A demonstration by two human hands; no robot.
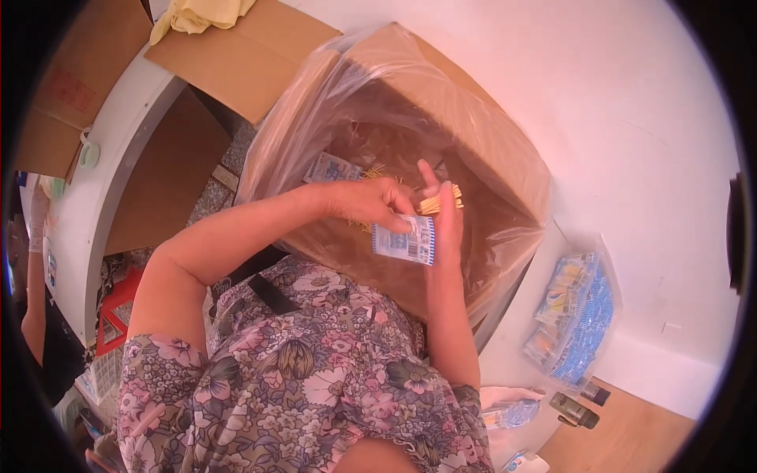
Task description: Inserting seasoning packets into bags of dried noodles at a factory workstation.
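Note:
My left hand (371,200) is closed, pinching the top of a small blue-and-white printed packet (406,240) between thumb and fingers. Close beside it, my right hand (448,214) grips a short bundle of thin yellow sticks (441,202), with one finger stretched out. What the sticks are I cannot make out. Both hands are over a large cardboard box (441,63) lined with a clear plastic bag (268,150). Inside the box, loose yellow sticks (374,172) lie near another blue-and-white packet (334,168), partly behind my left forearm.
On the white table (631,118) at right lies a clear bag (574,311) full of blue packets, with a dark bottle (574,410) below it. Cardboard and a yellow cloth (206,13) are at the upper left. Another person's arm (33,292) shows at the far left.

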